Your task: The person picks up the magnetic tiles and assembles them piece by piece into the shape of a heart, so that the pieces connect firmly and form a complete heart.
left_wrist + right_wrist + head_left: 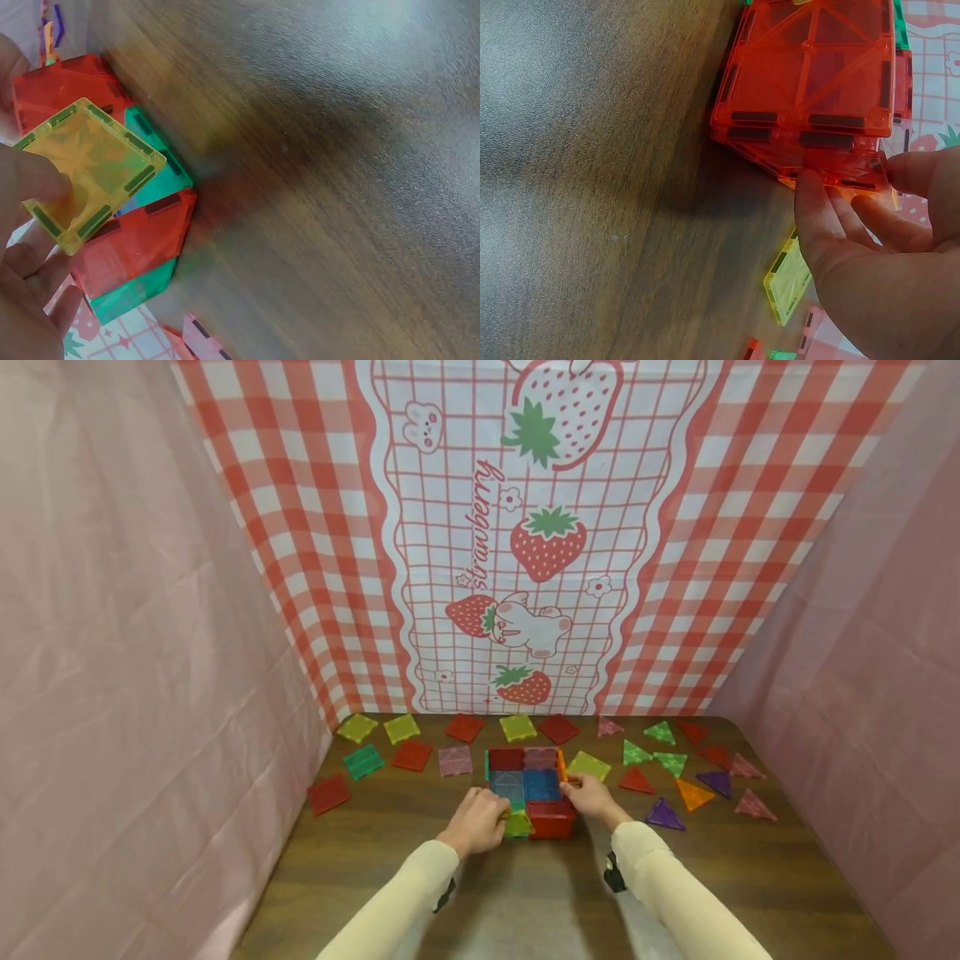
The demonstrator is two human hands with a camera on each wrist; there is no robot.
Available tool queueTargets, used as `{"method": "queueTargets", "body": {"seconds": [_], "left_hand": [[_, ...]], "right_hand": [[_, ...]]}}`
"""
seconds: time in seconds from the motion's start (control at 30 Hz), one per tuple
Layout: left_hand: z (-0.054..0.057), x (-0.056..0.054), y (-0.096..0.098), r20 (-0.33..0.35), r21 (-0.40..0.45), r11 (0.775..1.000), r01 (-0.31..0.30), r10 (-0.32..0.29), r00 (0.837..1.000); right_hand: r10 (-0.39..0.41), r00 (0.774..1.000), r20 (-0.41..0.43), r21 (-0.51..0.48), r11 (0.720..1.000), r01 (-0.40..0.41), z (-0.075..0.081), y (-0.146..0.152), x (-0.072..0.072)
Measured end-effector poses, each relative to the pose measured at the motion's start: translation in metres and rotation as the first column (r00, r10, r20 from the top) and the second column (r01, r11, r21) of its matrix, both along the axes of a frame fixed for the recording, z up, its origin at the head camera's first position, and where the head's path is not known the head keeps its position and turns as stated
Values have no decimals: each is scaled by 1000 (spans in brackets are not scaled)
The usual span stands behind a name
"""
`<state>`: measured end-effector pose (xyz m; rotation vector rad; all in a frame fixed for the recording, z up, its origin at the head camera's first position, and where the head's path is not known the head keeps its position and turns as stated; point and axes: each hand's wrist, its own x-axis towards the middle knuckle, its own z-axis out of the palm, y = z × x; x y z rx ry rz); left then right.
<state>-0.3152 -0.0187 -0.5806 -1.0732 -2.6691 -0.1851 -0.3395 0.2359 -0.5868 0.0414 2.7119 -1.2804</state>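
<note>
An open-topped box of translucent magnetic tiles (552, 822) stands on the table, with red, green and orange walls and blue tiles inside. My left hand (477, 821) is at its front left corner. Between thumb and fingers it pinches a yellow square magnetic tile (101, 154), tilted over a green wall tile (174, 171) between red ones. At the box's right side, my right hand (591, 797) grips the wall, its fingers (817, 206) against the outer face. A red square front tile (806, 67) stands upright in the right wrist view. The right fingertips are partly hidden in the head view.
Loose square tiles, such as a green one (363, 762) and a red one (328, 794), lie left and behind. Several triangles, including a purple one (665, 814) and an orange one (693, 794), lie right. A checked strawberry cloth (547, 543) hangs behind the table (360, 877).
</note>
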Motion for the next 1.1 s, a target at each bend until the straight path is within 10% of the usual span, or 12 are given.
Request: {"method": "queueTargets", "body": {"seconds": [0.33,0.77,0.97,1.1], "left_hand": [[-8,-1,4,-28,-146,989,-35,32,999],[-15,0,-1,-64,-37,999,7,-9,998],[-20,3,-24,132,112,993,26,-41,990],[-29,-3,-57,260,209,974,-81,25,965]], "right_hand": [[10,1000,-20,-11,1000,-10,2,-3,0],[-8,1000,-19,-13,1000,8,-2,-1,0],[-7,1000,-14,2,1000,7,-2,-1,2],[-3,1000,-13,1,1000,3,-3,0,2]]}}
